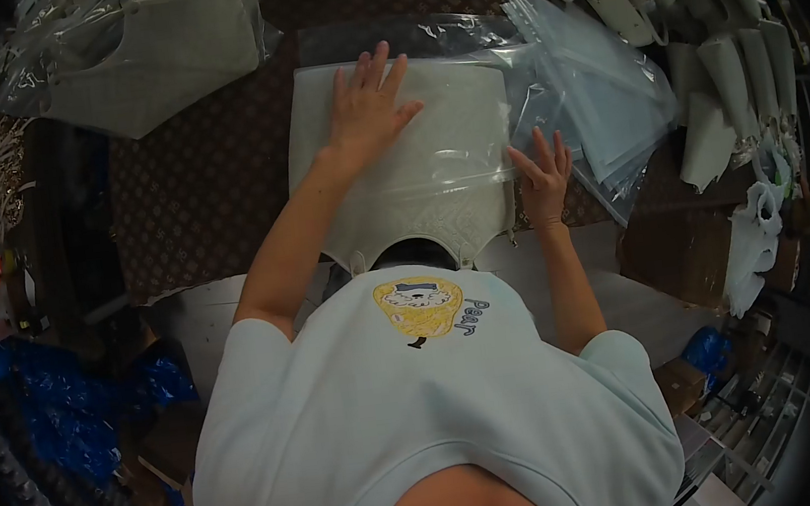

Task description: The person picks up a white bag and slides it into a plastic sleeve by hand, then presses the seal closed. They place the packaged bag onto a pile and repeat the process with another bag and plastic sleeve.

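Note:
A cream-white handbag [412, 142] lies flat on the patterned brown table covering, its curved opening and small metal fittings towards my body. Clear plastic film [476, 170] covers much of it, with an edge running across the bag below the middle. My left hand [367, 112] rests on the upper part of the bag, fingers stretched out and spread. Beside the bag's right edge is my right hand [544, 177], with fingers apart and the thumb at the plastic. Close to it on the right lies a stack of clear plastic bags [612, 94].
Another cream bag in plastic [148, 57] lies at the upper left. Several cream bag pieces [750, 79] are piled at the right. A cardboard box [675, 257] stands below the table's right side. Blue plastic wrapping [63, 412] is on the lower left.

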Demonstrator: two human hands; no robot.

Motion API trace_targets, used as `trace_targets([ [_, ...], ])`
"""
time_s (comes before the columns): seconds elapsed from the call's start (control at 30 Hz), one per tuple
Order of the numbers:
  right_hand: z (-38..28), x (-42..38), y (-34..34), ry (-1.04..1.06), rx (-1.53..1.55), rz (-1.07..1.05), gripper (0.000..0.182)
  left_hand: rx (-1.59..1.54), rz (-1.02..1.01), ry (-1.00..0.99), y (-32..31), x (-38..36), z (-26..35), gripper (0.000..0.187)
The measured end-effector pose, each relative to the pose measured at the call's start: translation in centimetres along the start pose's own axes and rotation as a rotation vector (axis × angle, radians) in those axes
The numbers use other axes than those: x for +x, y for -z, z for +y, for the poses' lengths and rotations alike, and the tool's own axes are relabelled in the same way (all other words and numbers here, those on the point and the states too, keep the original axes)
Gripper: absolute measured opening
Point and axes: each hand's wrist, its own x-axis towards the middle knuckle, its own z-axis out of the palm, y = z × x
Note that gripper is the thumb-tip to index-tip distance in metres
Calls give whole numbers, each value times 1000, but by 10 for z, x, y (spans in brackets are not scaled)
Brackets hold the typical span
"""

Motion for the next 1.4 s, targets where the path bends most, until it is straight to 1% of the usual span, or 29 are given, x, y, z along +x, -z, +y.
trace_targets([
  [0.07, -1, -7, -1, -7, -68, -23, 42, 130, -149, 188, -18, -9, -7, 67],
  [0.1, 4, -13, -3, -12, -67, -27, 42, 129, -155, 186, -18, -17, -8, 67],
  [0.17, 9, -24, -13, -276, 97, 66, 37, 145, -166, 355, -7, -37, -12, 64],
  [0.2, 6, -27, -9, -288, 106, 68, 37, 154, -174, 347, 0, -44, -10, 64],
  [0.27, -8, -28, 1, -865, 703, 207, 34, 282, -430, 548, 16, -44, -8, 65],
  [0.3, -11, -30, 2, -878, 703, 207, 34, 286, -440, 540, 24, -34, -4, 65],
  [0.37, -16, -29, 3, -1222, 1314, -107, 36, 309, -565, 533, 34, -3, 2, 63],
  [0.4, -23, -21, -2, -1218, 1318, -103, 36, 312, -560, 530, 21, 8, 4, 63],
  [0.47, -37, -3, -13, -1133, 1285, -115, 35, 4, -93, 260, -18, 19, 6, 60],
  [0.5, -34, 3, -14, -1054, 1312, -71, 37, 6, -96, 263, -30, 21, 8, 60],
  [0.53, -39, 18, -6, -1048, 1315, -73, 37, 58, -124, 277, -38, 26, 8, 60],
  [0.6, -50, 42, 10, -961, 1246, -49, 40, 117, -157, 283, -44, 31, 6, 59],
  [0.63, -50, 44, 6, -956, 1251, -42, 40, 147, -197, 365, -43, 36, 4, 60],
  [0.67, -49, 43, 1, -887, 1070, -105, 38, 172, -238, 454, -44, 39, 3, 60],
  [0.7, -48, 41, -1, -819, 887, -169, 38, 171, -239, 456, -44, 39, 3, 60],
  [0.73, -51, 53, 5, -813, 888, -170, 38, 183, -238, 476, -45, 41, 2, 60],
  [0.8, -58, 75, 18, -859, 846, -529, 35, 199, -247, 494, -44, 39, 2, 60],
  [0.83, -59, 74, 13, -860, 852, -524, 35, 200, -252, 503, -44, 39, 2, 60],
  [0.9, -58, 71, 2, -889, 1065, -561, 29, 199, -249, 508, -41, 42, 1, 60],
  [0.93, -61, 69, 3, -887, 1064, -558, 29, 180, -277, 525, -37, 42, -2, 60],
  [1.0, -70, 65, 7, -1024, 1642, -418, 23, 162, -293, 549, -27, 44, -13, 60],
  [1.03, -70, 61, 6, -1023, 1643, -425, 23, 132, -263, 522, -21, 42, -19, 60],
  [1.1, -62, 54, 1, -1203, 1954, -372, 22, 106, -228, 502, -16, 34, -30, 59],
  [1.13, -60, 49, -5, -1199, 1953, -378, 22, 121, -250, 525, -18, 28, -34, 59],
  [1.2, -60, 51, -11, -1305, 1754, -431, 24, 138, -260, 545, -22, 29, -41, 58],
  [1.23, -63, 56, -11, -1300, 1756, -429, 24, 185, -246, 575, -26, 34, -43, 58],
  [1.3, -75, 61, -6, -1196, 1708, -505, 23, 225, -245, 611, -31, 31, -36, 58],
  [1.37, -80, 68, -10, -1181, 1720, -512, 23, 123, -159, 437, -33, 37, -30, 55],
  [1.4, -83, 68, -11, -1182, 1731, -522, 23, 123, -157, 442, -35, 35, -30, 55],
])
